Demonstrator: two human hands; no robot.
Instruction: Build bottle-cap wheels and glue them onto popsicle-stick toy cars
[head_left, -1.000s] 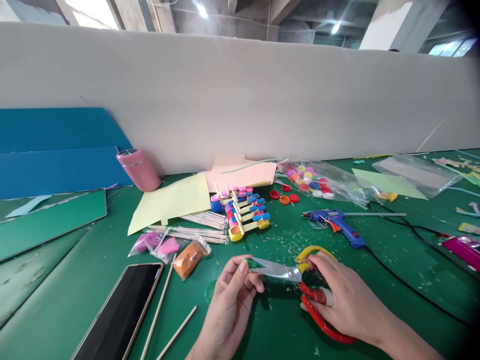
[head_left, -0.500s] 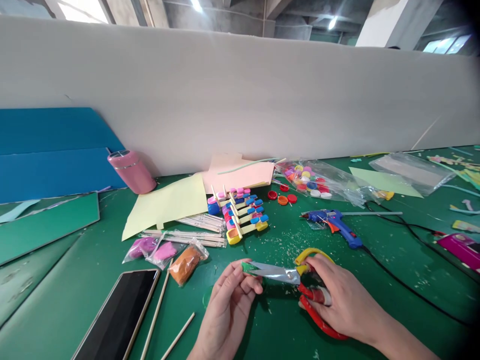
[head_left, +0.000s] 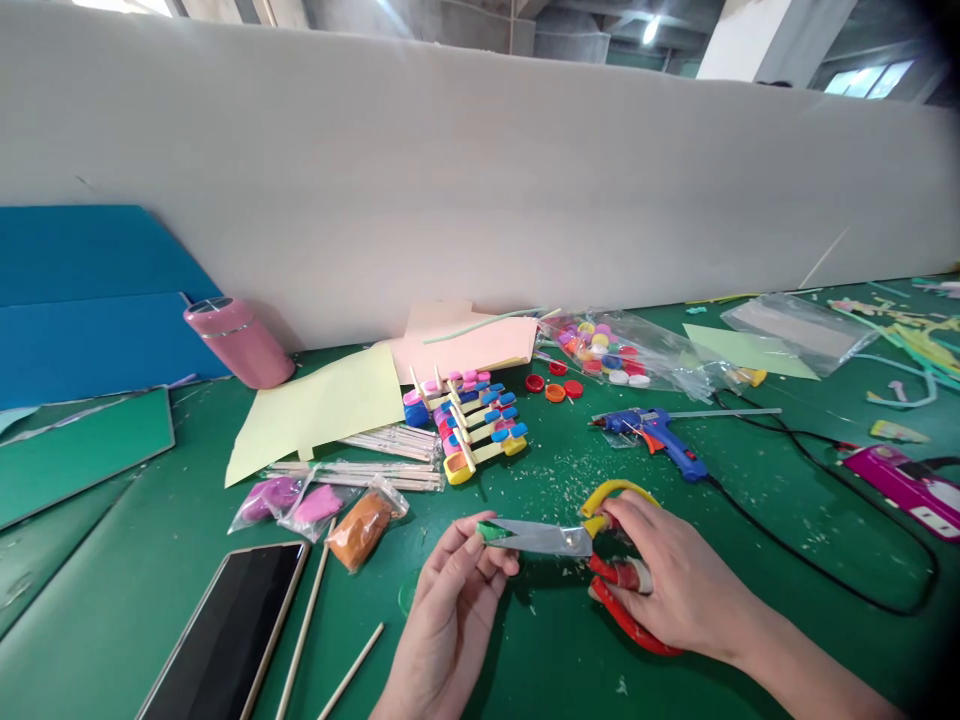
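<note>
My left hand [head_left: 459, 595] pinches a small green piece [head_left: 490, 531] between thumb and fingertips; its exact kind is hard to make out. Red-and-yellow-handled scissors [head_left: 547, 538] are held in my right hand [head_left: 679, 575], with fingers through the loops. Their blades point left, with the tips at the green piece beside my left fingertips. A green ring-like thing [head_left: 407, 592], partly hidden, lies by my left hand. Beyond the hands stands a row of colourful caps joined by wooden sticks [head_left: 480, 425].
A blue glue gun [head_left: 656, 432] with a black cord lies right of centre. Loose bottle caps [head_left: 555, 393] and a bag of caps [head_left: 607, 350] are behind. On the left are a phone [head_left: 225, 635], bagged clay [head_left: 361, 528], wooden sticks [head_left: 304, 630] and a pink cylinder [head_left: 240, 342].
The scissor blades look closer together at the green piece. Both hands keep their holds. The whole scene has shifted slightly left in view.
</note>
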